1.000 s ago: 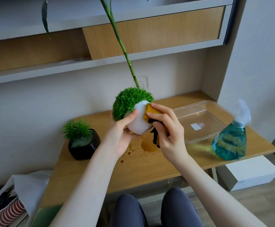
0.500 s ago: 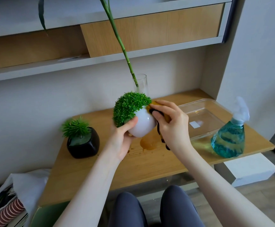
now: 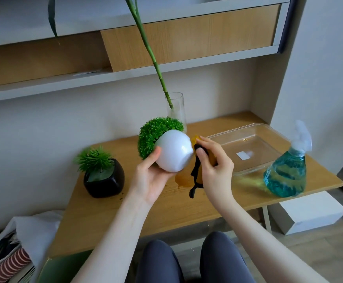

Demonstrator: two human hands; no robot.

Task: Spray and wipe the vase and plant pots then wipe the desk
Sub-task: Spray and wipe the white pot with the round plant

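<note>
Two plant pots, one glass vase, one spray bottle, one clear tray and one cloth are in view. The white pot (image 3: 174, 154) is held above the bench (image 3: 109, 217), tilted on its side: its axis runs from the green foliage at upper left to the flat base at lower right. The left hand (image 3: 152, 180) cradles it from below, thumb and fingers curled round the rounded wall. The right hand (image 3: 215, 172) grips the yellow cloth (image 3: 194, 139) with a black strip hanging from it, fingers curled, and presses it against the pot's base. The black pot (image 3: 105, 180) stands upright on the bench at left. The vase (image 3: 176, 111) stands upright behind the white pot, its single green stalk leaning up and left. The tray (image 3: 248, 168) lies at right, the spray bottle (image 3: 287, 172) just beside it, nozzle up.
</note>
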